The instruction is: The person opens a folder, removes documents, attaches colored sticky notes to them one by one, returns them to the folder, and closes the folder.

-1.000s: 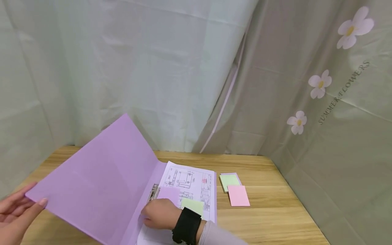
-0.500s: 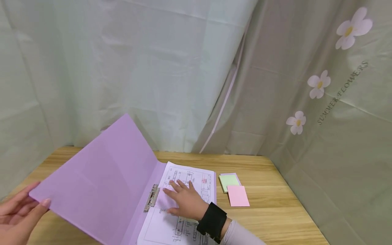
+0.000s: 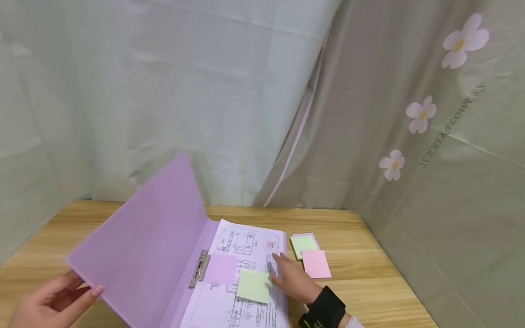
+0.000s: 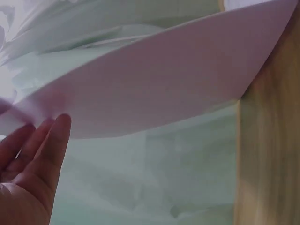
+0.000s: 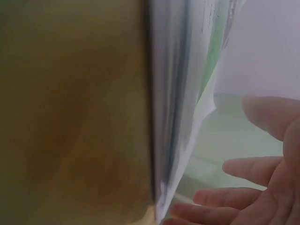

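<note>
A lilac clip folder (image 3: 156, 241) stands half open on the table, its cover raised at the left. My left hand (image 3: 57, 298) holds the cover's near corner, thumb tip at the edge and fingers partly hidden behind; the left wrist view shows the hand (image 4: 35, 168) at the cover's (image 4: 178, 70) edge. Inside lie printed drawing sheets (image 3: 242, 239) beside a metal lever clip (image 3: 199, 269). A purple sticky note (image 3: 221, 269) and a green sticky note (image 3: 253, 286) lie on the top sheet. My right hand (image 3: 297, 280), fingers spread and holding nothing, hovers over the sheets' right edge.
Right of the folder, a green note pad (image 3: 302, 243) lies over a purple one, with a pink note pad (image 3: 316, 264) overlapping its near corner. The wooden table (image 3: 361, 291) ends at hanging curtains (image 3: 205, 114) behind and on the right.
My right hand has drawn back rightward from near the clip, across the sheets, uncovering both sticky notes. The left hand has moved right, tilting the cover more upright.
</note>
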### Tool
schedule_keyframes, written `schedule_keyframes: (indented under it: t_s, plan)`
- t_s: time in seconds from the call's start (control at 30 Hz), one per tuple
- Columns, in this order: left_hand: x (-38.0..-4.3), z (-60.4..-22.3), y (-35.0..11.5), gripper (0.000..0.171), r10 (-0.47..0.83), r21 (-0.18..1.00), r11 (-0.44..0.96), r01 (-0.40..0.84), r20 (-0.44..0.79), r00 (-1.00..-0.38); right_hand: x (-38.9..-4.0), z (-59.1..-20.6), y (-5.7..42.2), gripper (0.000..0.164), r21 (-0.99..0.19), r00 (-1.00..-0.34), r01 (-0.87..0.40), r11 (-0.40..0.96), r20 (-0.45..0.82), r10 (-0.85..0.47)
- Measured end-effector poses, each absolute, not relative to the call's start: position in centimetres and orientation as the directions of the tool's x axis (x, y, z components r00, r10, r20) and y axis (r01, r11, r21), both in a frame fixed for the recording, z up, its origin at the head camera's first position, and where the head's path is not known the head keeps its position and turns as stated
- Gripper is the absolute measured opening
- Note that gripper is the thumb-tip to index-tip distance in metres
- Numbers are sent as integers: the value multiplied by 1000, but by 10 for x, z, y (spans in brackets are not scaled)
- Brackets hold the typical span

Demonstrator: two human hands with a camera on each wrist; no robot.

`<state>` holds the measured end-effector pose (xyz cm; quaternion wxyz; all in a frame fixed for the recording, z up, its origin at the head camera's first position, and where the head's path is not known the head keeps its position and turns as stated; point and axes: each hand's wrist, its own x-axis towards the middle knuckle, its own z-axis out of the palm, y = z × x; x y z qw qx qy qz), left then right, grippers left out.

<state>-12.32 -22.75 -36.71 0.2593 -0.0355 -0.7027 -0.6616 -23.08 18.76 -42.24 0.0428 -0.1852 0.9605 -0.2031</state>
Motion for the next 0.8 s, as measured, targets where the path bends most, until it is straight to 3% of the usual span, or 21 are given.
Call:
schedule_keyframes:
  t_s: [0.13, 0.27, 0.37, 0.53, 0.63, 0.8]
  plan:
    - [-125, -379, -230, 48, -93, 862, 429, 270, 339, -936, -226, -425, 200, 57, -556, -935, -297, 777, 5, -354]
    - [-133, -386, -229, 49, 156, 815, 482, 321, 281, -947, -223, -427, 208, 55, -638, -943, -261, 724, 11, -331]
    - [-140, -390, -223, 58, 346, 784, 361, 505, 390, -853, -222, -429, 212, 53, -709, -948, -236, 664, 18, -318]
    - [-150, -388, -205, 70, 533, 635, 148, 758, 594, -602, -223, -429, 216, 47, -823, -960, -160, 546, 1, -280]
    - [-152, -384, -197, 68, 560, 596, 208, 776, 578, -594, -225, -430, 218, 48, -899, -965, -69, 433, -49, -256]
    - [-155, -383, -185, 59, 577, 541, 369, 756, 504, -643, -228, -431, 222, 57, -973, -968, 93, 209, -137, -209]
